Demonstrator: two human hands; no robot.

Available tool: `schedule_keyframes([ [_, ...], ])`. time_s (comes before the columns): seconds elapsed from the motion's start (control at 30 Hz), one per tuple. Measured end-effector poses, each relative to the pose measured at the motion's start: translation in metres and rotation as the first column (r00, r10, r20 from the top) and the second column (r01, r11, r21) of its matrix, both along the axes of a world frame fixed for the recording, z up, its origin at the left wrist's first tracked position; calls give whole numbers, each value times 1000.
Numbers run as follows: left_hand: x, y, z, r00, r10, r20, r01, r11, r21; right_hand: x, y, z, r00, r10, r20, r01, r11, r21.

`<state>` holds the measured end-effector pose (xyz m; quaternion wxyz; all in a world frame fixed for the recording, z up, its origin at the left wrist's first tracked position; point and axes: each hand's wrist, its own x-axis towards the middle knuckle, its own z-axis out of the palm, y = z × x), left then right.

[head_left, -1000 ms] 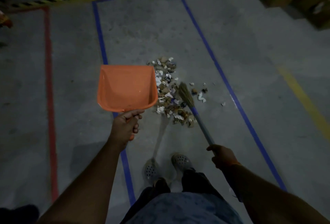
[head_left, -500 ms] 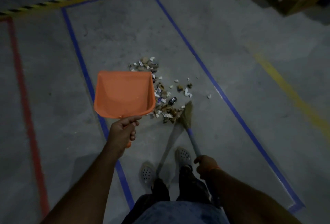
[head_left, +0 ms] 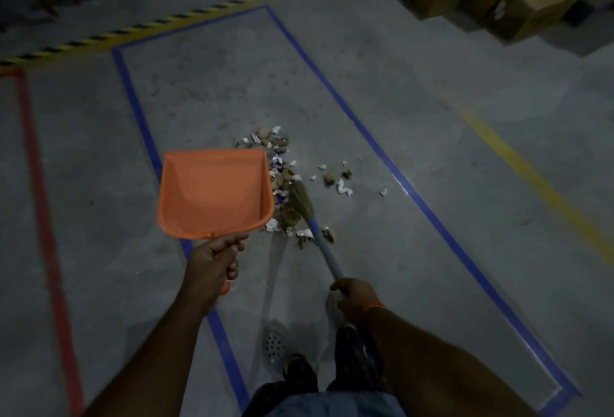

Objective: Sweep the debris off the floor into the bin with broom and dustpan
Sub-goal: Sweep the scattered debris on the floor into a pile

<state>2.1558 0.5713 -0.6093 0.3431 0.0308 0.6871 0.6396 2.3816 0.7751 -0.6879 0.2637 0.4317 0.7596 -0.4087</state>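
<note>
Orange dustpan (head_left: 214, 192) gripped in my left hand (head_left: 212, 262), broom (head_left: 307, 213) clenched in my right (head_left: 357, 297), I'm gathering debris (head_left: 289, 177) at twelve o'clock; next, lower the pan.

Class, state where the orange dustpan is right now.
In the head view, the orange dustpan is left of centre, gripped by the left hand, just left of the debris pile.

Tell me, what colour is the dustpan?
Orange. The dustpan shows plainly in the head view, held up by the left hand.
</note>
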Motion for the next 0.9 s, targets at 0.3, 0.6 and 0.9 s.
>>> schedule_keyframes([
  [0.3, 16, 18, 10, 999, -38, 8, 38, 999, 15, 71, 9, -1, 991, -128, 31, 126, 991, 52],
  [0.6, 57, 18, -3, 996, -85, 7, 86, 996, -39, 127, -23, -18, 966, -167, 197, 170, 985, 3],
  [0.9, 109, -6, -12, 999, -48, 17, 50, 994, -100, 83, -46, -24, 997, -62, 42, 66, 992, -107],
])
